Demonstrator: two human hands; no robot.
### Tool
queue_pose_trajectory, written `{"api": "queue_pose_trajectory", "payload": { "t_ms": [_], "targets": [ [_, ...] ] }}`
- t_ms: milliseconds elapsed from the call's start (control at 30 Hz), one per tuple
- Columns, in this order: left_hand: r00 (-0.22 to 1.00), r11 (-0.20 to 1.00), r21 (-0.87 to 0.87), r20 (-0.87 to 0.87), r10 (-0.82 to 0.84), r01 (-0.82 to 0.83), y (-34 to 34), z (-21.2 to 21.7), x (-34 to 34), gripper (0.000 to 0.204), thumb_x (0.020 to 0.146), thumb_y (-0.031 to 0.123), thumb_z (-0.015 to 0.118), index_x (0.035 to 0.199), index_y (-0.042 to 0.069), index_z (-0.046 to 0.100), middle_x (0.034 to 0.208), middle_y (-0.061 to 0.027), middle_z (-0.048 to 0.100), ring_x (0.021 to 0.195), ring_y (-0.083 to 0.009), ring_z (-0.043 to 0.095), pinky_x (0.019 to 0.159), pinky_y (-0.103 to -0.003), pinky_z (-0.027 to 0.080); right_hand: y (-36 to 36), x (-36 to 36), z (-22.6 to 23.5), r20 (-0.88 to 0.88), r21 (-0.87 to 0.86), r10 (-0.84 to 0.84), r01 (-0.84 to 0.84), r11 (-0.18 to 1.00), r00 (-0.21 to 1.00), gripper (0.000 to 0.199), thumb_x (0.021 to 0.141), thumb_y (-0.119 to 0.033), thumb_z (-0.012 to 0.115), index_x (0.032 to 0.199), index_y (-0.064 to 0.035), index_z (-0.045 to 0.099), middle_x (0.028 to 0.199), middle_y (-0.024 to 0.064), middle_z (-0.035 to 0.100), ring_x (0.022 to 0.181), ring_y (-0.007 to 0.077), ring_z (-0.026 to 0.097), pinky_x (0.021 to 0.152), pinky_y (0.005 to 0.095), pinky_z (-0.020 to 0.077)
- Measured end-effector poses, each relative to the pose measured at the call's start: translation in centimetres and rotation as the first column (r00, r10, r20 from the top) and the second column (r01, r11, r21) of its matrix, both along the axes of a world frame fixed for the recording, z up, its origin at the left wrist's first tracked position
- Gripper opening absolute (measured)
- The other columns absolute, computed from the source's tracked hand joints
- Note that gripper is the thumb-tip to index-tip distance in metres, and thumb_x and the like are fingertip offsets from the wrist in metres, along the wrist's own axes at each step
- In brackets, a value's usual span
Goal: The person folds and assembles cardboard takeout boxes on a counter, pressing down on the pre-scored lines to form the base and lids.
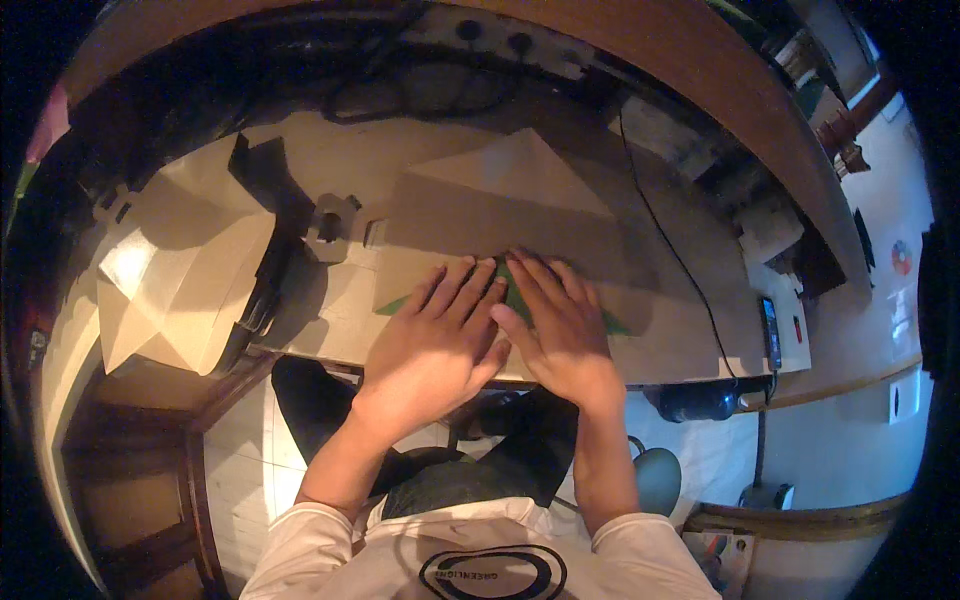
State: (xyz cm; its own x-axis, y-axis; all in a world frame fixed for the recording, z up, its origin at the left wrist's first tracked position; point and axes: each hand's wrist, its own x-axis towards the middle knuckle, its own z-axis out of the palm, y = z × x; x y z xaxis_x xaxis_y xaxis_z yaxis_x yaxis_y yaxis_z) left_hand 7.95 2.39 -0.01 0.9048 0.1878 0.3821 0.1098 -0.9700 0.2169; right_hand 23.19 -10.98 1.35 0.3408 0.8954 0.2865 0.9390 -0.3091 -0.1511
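Both hands lie on a large folded sheet of pale brown paper (470, 215) with a pointed far end. Strips of its green part (513, 290) show between my fingers and at the sheet's near corners. My left hand (440, 335) is flat on the near part, fingers stretched out. Beside it, my right hand (555, 320) presses down the same way, with its thumb reaching toward the left fingers. Neither hand grips anything. What lies under the palms is hidden.
On the left stands a pale folded paper shape (175, 275) with sharp creases, catching light. A small cut-out piece (331, 228) lies beside the sheet. A black cable (665, 235) crosses the table on the right, near a phone (770, 335). A shelf edge (700, 65) curves along the back.
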Motion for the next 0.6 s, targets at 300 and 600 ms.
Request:
{"api": "queue_pose_trajectory", "payload": {
  "t_ms": [300, 600],
  "targets": [
    [1.000, 0.999, -0.052, 0.004, 0.013, -0.013, -0.2, 0.2, 0.1, 0.065, 0.100, 0.041, 0.062, 0.150, 0.001, 0.057, 0.162, -0.0184, 0.052, 0.153, -0.0357, 0.045, 0.129, -0.049, 0.031, -2.9, -1.3, -0.5, 0.006, 0.007, 0.000, 0.000, 1.000, 1.000, 0.075, 0.103, -0.054, 0.060, 0.154, 0.0005, 0.052, 0.162, 0.0153, 0.051, 0.151, 0.0353, 0.045, 0.127, 0.0503, 0.0304],
    [0.999, 0.996, -0.083, -0.037, 0.022, -0.025, -0.4, 0.6, 0.3, 0.065, 0.099, 0.040, 0.063, 0.151, 0.002, 0.056, 0.164, -0.0156, 0.050, 0.155, -0.0331, 0.043, 0.130, -0.049, 0.030, -12.0, -0.8, -0.3, -0.070, -0.116, -0.207, 0.198, 0.973, 0.976, 0.082, 0.100, -0.052, 0.065, 0.159, 0.0006, 0.045, 0.167, 0.0162, 0.045, 0.156, 0.0325, 0.040, 0.130, 0.0518, 0.0251]
  ]
}}
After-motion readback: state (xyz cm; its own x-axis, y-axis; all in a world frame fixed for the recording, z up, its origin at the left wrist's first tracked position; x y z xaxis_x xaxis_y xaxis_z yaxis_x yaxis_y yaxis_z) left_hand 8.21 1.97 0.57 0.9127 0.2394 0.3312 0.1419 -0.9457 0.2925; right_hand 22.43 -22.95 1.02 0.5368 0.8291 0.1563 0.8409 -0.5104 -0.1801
